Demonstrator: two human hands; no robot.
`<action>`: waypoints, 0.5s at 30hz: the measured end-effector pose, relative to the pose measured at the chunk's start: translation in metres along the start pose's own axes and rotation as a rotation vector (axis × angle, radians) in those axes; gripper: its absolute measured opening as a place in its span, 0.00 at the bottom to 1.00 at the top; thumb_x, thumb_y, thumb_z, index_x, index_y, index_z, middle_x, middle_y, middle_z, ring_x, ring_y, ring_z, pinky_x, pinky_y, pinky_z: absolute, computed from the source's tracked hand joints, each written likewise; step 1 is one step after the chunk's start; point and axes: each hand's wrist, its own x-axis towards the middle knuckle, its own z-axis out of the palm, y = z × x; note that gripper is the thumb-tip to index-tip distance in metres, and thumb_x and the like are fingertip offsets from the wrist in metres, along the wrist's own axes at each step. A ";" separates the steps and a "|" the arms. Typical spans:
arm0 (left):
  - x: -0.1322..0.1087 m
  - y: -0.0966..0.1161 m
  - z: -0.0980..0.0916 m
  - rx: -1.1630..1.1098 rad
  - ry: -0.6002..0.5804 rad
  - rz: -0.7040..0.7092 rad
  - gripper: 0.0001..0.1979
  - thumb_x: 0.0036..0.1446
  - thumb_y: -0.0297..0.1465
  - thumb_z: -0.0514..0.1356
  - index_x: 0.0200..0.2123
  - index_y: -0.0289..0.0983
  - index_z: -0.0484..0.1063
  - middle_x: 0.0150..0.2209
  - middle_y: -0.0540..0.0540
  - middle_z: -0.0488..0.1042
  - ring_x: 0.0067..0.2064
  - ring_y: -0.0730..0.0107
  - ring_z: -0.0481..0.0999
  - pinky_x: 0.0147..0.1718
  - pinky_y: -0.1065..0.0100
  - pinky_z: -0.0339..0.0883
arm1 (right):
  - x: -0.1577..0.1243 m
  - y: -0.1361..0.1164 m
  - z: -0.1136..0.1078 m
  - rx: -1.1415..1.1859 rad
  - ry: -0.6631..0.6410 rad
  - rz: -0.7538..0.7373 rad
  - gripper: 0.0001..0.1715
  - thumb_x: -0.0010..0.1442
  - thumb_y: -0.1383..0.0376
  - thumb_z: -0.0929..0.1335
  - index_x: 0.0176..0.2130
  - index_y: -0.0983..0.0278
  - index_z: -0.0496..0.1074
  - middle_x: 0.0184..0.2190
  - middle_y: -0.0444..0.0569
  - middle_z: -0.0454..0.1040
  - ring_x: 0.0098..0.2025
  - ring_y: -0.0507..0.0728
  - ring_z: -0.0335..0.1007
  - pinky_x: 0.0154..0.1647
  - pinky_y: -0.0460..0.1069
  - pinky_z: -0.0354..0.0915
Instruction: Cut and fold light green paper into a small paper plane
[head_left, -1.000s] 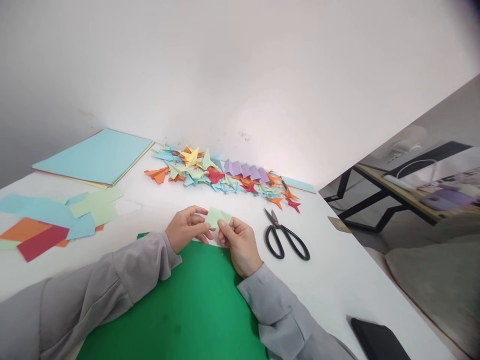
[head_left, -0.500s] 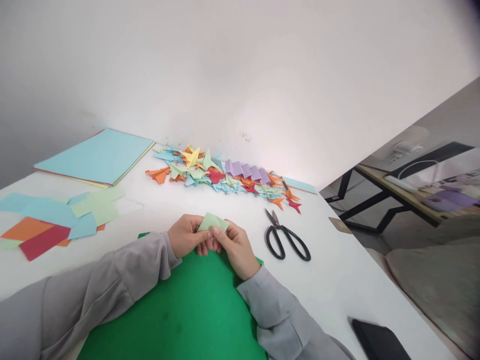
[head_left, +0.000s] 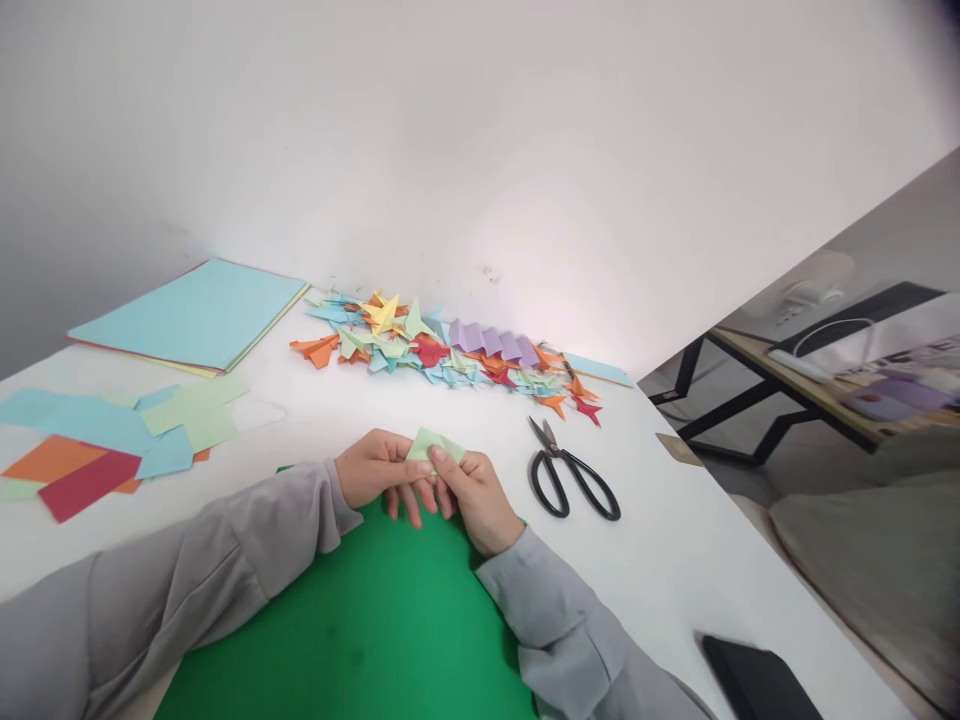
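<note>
A paper-craft desk in a plain, office-like room. Black scissors (head_left: 574, 483) lie on a white table (head_left: 675, 570). Beyond the scissors, a row of small folded paper figures (head_left: 442, 350) runs along a bare white wall (head_left: 480, 150). Far left of the scissors sit a stack of coloured sheets (head_left: 191, 315) and loose cut pieces (head_left: 97, 445); just left, a green sheet (head_left: 360, 620). Right of the scissors, past the table edge, stands a second desk (head_left: 795, 385) on black metal legs.

White table (head_left: 675, 560), green sheet (head_left: 375, 620), scissors (head_left: 571, 482), paper stack (head_left: 191, 315), folded shapes (head_left: 442, 350)
</note>
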 end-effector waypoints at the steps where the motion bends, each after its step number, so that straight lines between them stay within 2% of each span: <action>1: 0.000 0.000 0.000 0.001 -0.007 0.003 0.17 0.50 0.40 0.54 0.27 0.30 0.69 0.26 0.40 0.76 0.20 0.70 0.74 0.12 0.77 0.61 | 0.000 0.000 0.000 0.013 0.006 0.005 0.32 0.55 0.51 0.60 0.08 0.65 0.59 0.06 0.41 0.57 0.13 0.47 0.50 0.18 0.45 0.49; 6: -0.002 0.002 0.001 0.007 -0.036 0.003 0.19 0.53 0.41 0.51 0.28 0.30 0.69 0.30 0.38 0.76 0.21 0.71 0.74 0.12 0.78 0.60 | 0.001 0.001 0.000 0.031 0.043 0.024 0.31 0.54 0.51 0.61 0.09 0.65 0.59 0.05 0.40 0.56 0.11 0.46 0.46 0.15 0.45 0.45; 9: -0.002 0.002 0.002 -0.008 -0.010 -0.010 0.20 0.53 0.43 0.50 0.27 0.30 0.69 0.30 0.37 0.76 0.21 0.71 0.74 0.13 0.77 0.60 | 0.001 0.002 -0.001 0.019 0.079 0.024 0.30 0.53 0.51 0.62 0.09 0.65 0.59 0.05 0.39 0.56 0.10 0.46 0.46 0.15 0.45 0.45; 15: 0.003 -0.002 0.003 -0.215 0.203 -0.058 0.21 0.49 0.46 0.53 0.26 0.31 0.66 0.24 0.39 0.75 0.23 0.66 0.74 0.15 0.72 0.65 | 0.001 0.001 0.000 0.030 0.158 -0.016 0.29 0.54 0.52 0.62 0.11 0.65 0.60 0.05 0.39 0.55 0.12 0.46 0.48 0.17 0.45 0.47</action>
